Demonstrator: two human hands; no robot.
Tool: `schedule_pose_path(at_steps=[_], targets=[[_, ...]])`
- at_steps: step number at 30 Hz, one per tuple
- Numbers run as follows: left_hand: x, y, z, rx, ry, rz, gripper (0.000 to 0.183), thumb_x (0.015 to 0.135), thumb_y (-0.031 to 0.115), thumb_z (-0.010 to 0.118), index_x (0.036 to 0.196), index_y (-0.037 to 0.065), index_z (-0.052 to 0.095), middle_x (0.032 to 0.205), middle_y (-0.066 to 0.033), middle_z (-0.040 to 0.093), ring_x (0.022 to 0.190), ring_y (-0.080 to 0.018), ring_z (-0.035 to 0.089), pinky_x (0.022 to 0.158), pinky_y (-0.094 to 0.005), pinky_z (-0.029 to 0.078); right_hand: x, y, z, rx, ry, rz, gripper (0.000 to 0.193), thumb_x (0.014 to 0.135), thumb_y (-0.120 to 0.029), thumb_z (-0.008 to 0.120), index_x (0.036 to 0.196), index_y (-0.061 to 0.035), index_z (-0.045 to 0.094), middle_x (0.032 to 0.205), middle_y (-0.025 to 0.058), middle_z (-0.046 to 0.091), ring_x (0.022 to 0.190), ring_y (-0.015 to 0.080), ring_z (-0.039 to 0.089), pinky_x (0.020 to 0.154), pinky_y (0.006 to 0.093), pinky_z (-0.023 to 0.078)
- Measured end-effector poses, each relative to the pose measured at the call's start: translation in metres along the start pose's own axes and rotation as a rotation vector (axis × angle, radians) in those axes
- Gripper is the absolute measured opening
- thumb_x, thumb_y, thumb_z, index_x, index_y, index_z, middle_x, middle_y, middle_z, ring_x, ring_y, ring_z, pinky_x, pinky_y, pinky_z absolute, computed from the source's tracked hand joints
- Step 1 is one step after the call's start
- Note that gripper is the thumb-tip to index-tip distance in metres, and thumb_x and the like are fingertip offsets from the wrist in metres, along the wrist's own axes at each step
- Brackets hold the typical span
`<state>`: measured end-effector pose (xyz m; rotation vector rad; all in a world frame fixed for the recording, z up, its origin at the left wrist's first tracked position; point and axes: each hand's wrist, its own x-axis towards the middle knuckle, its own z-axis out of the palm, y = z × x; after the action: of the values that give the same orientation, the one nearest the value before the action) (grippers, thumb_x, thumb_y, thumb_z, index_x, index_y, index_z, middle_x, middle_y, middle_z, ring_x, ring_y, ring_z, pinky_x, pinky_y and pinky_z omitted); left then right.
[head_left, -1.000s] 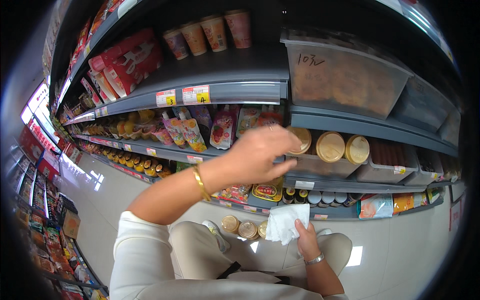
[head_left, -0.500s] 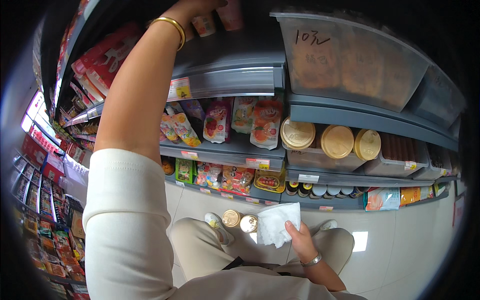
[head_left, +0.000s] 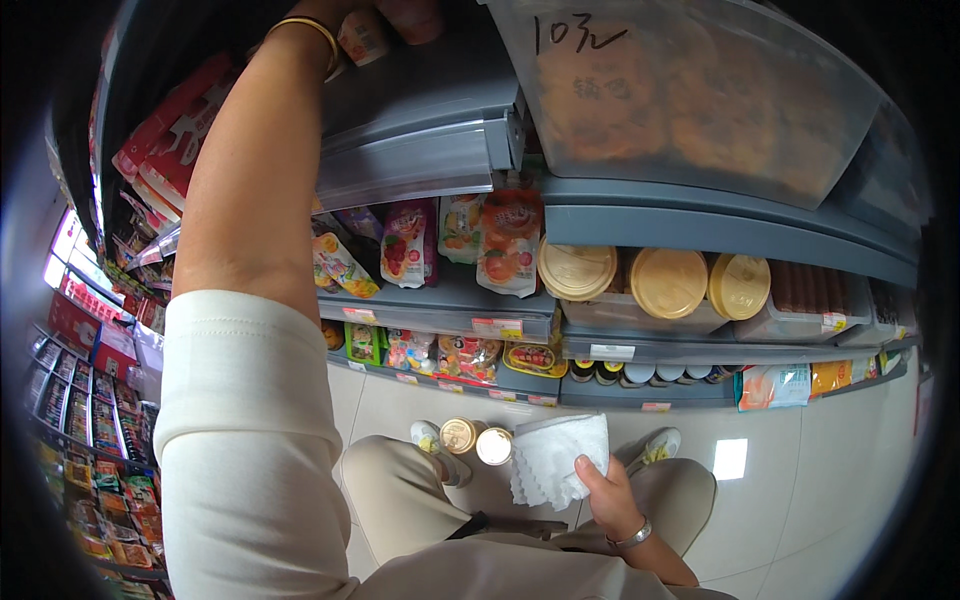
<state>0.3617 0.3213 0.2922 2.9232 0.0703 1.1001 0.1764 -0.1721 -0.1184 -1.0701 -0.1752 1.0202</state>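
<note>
Right hand (head_left: 608,497): pinching folded white paper towel (head_left: 562,455), spread left of grip | left hand (head_left: 328,9): finger closure can't tell, orange tapered paper cup (head_left: 362,38) just right | reach gently, avoid toppling it

So it's an off-white left sleeve (head_left: 245,400) with a stitched hem (head_left: 250,315); plain gold bangle (head_left: 322,32) on that side; silvery band (head_left: 632,537) on the right; beige pants (head_left: 400,500); whitish shoes (head_left: 425,437) with yellow bits.

Grey shelves (head_left: 410,165) with cups (head_left: 362,38), pouches (head_left: 510,245) and plastic bins (head_left: 690,110), above a pale floor (head_left: 790,480) with 2 lidded tubs (head_left: 459,436).
</note>
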Motion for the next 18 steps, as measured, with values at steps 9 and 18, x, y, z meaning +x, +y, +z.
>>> schedule_pose_path(at_steps=[9, 18], targets=[[-0.024, 0.044, -0.013, -0.058, 0.146, 0.057, 0.051, 0.07, 0.031, 0.081, 0.11, 0.001, 0.068, 0.102, -0.0205, 0.07, 0.096, -0.0333, 0.067, 0.088, -0.0388, 0.052, 0.003, 0.005, 0.003, -0.041, 0.008, -0.02, 0.033, 0.102, -0.021, 0.054, 0.124, 0.0031, 0.057, 0.111, 0.0043, 0.064, 0.097, 0.0114, 0.059, 0.085, 0.0289, 0.049], [-0.102, 0.054, -0.075, -0.689, 0.216, -0.143, 0.059, 0.084, 0.033, 0.072, 0.13, 0.002, 0.054, 0.115, -0.0144, 0.063, 0.103, -0.0259, 0.062, 0.091, -0.0333, 0.05, 0.018, 0.022, 0.0, -0.042, 0.005, -0.1, 0.033, 0.102, -0.022, 0.053, 0.122, 0.0037, 0.058, 0.11, 0.0062, 0.065, 0.098, 0.0129, 0.061, 0.086, 0.0296, 0.049]])
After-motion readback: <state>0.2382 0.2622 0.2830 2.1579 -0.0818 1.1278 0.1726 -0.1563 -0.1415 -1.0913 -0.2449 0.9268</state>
